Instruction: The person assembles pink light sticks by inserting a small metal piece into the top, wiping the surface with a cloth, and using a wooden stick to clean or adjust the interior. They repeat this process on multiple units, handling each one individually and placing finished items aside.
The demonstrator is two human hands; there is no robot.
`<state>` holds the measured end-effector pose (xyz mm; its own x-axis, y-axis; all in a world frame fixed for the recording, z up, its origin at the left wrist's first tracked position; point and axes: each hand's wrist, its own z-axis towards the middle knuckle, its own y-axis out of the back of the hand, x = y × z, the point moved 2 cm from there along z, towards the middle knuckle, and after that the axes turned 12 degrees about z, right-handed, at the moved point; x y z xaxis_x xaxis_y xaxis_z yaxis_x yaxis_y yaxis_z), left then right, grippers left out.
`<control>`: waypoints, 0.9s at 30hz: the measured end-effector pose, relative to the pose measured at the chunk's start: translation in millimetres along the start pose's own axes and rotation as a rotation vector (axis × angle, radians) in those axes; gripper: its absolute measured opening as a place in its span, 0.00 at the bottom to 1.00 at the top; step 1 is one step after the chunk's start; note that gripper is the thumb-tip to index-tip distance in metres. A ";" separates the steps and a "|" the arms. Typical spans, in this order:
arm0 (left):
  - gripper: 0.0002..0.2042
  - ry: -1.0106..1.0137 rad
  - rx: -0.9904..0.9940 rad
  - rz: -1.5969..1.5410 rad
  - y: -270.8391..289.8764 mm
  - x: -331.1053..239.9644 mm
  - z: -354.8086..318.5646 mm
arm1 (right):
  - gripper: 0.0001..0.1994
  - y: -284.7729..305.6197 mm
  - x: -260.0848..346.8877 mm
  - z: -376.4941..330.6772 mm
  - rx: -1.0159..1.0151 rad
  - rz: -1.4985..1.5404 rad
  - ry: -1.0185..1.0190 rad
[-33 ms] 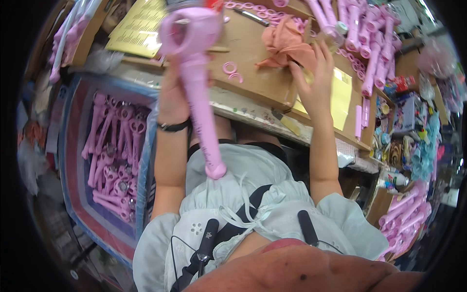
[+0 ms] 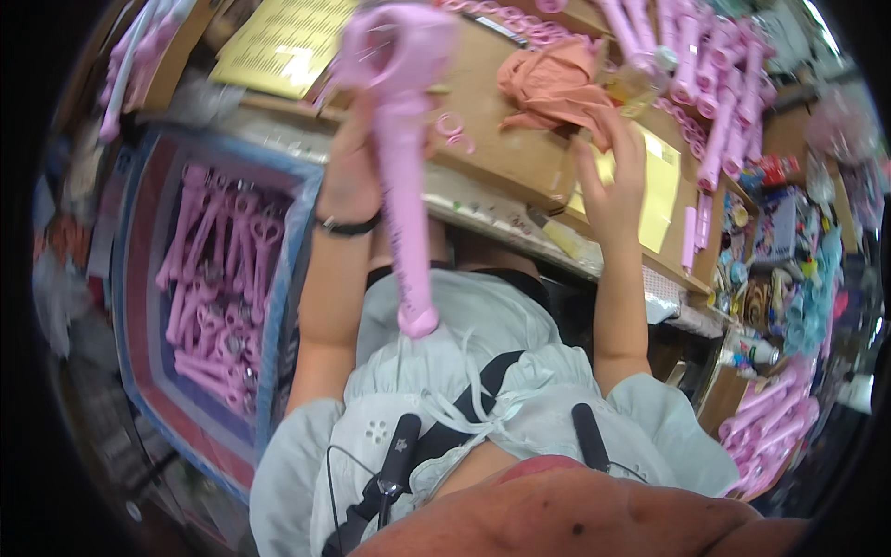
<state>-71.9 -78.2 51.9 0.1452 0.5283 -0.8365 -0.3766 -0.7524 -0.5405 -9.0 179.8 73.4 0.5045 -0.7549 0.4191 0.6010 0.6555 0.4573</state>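
In my left hand point(image 2: 357, 153) is a long pink plastic handle piece point(image 2: 404, 213) with a ring-shaped head, blurred at the top. My fingers close round it just below the head, and its narrow end hangs down in front of my lap. Dark marks run along its side. My right hand point(image 2: 620, 172) is over the bench at the lower right edge of a crumpled orange cloth point(image 2: 552, 84). Its thumb stands apart from the fingers, and the cloth's corner lies by the fingertips; whether they touch it is unclear. A yellow sheet point(image 2: 659, 200) lies beside this hand.
On my left stands a blue-rimmed bin point(image 2: 130, 269) of finished-looking pink pieces point(image 2: 218, 251). Small pink rings point(image 2: 453, 130) lie on the cardboard point(image 2: 506, 162). More pink handles point(image 2: 719, 102) pile up at the back right. A printed yellow sheet point(image 2: 278, 46) lies at the back left.
The view has shifted slightly. My left hand and the pink piece have moved a little to the right. My right thumb has drawn down and away from the middle of the cloth.
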 end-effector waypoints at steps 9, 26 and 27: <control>0.31 0.367 0.252 -0.585 -8.2 59.0 48.8 | 0.18 29.7 13.7 -142.5 0.523 -0.294 -0.189; 0.31 0.435 0.246 -0.788 -16.0 83.6 23.1 | 0.11 13.4 91.0 -82.4 0.695 0.660 -0.104; 0.31 0.430 0.231 -0.777 -15.7 84.4 23.0 | 0.10 13.3 93.0 -80.1 0.696 0.652 -0.066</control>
<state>-74.8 -12.8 -8.1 0.7447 0.6258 -0.2320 -0.1978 -0.1250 -0.9722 95.5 116.6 55.7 0.5606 -0.2475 0.7902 -0.3008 0.8282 0.4728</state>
